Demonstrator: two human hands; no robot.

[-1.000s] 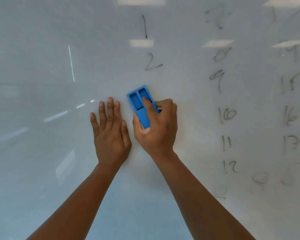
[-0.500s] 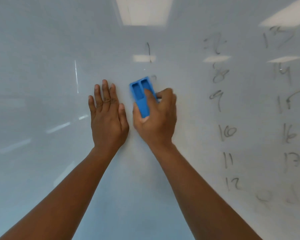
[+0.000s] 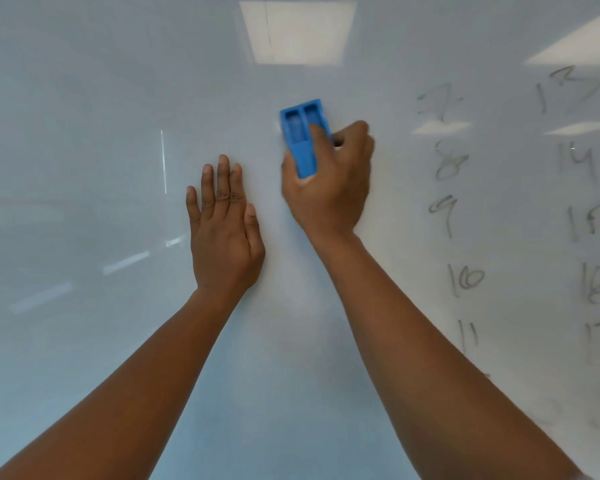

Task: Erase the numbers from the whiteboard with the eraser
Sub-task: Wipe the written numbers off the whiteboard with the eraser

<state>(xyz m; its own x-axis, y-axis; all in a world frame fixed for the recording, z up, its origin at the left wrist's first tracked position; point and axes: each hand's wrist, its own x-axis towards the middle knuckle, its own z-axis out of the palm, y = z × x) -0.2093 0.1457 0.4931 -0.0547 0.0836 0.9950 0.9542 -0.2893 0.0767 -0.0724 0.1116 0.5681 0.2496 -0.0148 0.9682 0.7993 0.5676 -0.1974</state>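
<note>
Both forearms bare; small marks on left hand finger knuckles.

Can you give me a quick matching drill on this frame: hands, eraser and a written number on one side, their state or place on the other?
Column one:
1. left hand
2. right hand
3. eraser
4. number 10

Column two:
A. blue, pressed to the whiteboard above the knuckles
B. still written, right of the forearm
C. flat on the board, fingers straight
D. curled in a grip round the blue block

Pairs: 1-C, 2-D, 3-A, 4-B
</note>
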